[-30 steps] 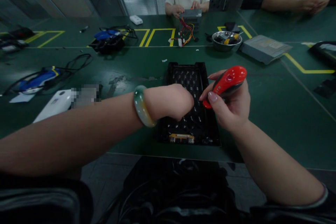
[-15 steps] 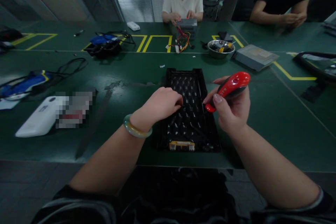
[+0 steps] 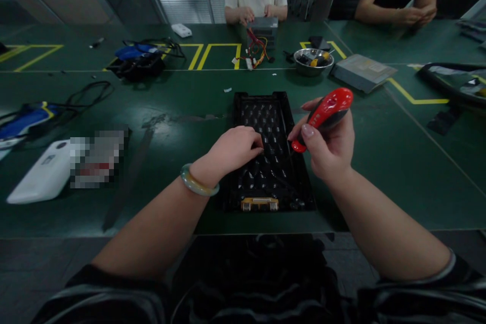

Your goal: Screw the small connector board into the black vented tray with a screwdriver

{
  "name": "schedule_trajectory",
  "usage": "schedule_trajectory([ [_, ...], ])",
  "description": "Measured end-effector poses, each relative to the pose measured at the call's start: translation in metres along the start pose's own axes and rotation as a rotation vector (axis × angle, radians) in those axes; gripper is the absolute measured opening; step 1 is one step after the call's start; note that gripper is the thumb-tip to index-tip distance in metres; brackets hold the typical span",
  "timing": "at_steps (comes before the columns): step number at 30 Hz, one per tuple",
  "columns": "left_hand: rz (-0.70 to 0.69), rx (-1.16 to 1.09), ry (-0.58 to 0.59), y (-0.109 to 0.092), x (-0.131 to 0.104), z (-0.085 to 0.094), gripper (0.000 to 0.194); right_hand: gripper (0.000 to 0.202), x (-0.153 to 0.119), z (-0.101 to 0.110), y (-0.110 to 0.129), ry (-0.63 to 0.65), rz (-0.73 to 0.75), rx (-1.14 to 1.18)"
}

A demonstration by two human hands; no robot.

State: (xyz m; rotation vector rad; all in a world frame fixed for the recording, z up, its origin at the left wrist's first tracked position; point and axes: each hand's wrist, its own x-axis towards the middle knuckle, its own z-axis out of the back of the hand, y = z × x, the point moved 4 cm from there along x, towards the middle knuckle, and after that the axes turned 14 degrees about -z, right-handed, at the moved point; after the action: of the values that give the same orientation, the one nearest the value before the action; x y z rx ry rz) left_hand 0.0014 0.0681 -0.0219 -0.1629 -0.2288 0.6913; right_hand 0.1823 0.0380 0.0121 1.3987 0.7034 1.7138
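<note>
A black plastic case with a dimpled, shiny inside lies lengthwise before me on the green table. A yellow-brown connector board sits at its near end. My left hand, a bangle at its wrist, lies across the case's left side with the fingers curled down over it; the fingertips are partly hidden. In my right hand is a red and black screwdriver, gripped by its handle above the case's right wall. The tool points down and left toward the inside, and its dark shaft and tip are hard to make out.
To the left lie a white plastic cover and a blue device with a cable. Farther off are a metal bowl of parts, a flat grey metal box and a wired power supply. Two people sit opposite.
The whole view has shifted slightly, moving the table things left and up. My right hand with the screwdriver is a little higher over the case. The left hand stays on the case.
</note>
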Motion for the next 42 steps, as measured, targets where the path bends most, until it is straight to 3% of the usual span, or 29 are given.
schedule_trajectory([
  [8,-0.04,-0.063,0.064,0.003,-0.006,0.003,0.02,0.026,-0.001,-0.002,-0.001,-0.011,0.033,-0.081],
  [21,0.035,-0.043,0.107,0.007,-0.009,0.004,0.02,0.028,0.004,0.0,-0.006,0.014,0.044,-0.015],
  [25,0.036,-0.04,0.111,0.009,-0.009,0.003,0.018,0.017,0.008,0.001,0.0,0.089,-0.032,0.01],
  [28,0.035,-0.044,0.099,0.007,-0.009,0.003,0.017,0.013,0.009,-0.001,0.008,0.222,-0.106,0.015],
  [30,0.048,-0.044,0.077,0.006,-0.008,0.005,0.019,0.01,0.008,-0.002,0.013,0.271,-0.125,0.035],
  [33,0.051,-0.122,-0.018,0.001,-0.007,0.012,0.02,0.01,0.006,0.004,0.021,0.158,-0.049,0.055],
  [35,0.029,-0.277,-0.138,-0.004,-0.007,0.02,0.02,0.014,0.004,0.006,0.026,0.084,0.048,-0.045],
  [38,-0.015,-0.629,-0.3,-0.012,-0.008,0.033,0.025,0.026,0.002,0.002,0.031,0.11,0.204,-0.328],
  [42,-0.092,-0.959,-0.38,-0.02,-0.01,0.041,0.024,0.033,0.001,-0.004,0.03,0.173,0.256,-0.424],
])
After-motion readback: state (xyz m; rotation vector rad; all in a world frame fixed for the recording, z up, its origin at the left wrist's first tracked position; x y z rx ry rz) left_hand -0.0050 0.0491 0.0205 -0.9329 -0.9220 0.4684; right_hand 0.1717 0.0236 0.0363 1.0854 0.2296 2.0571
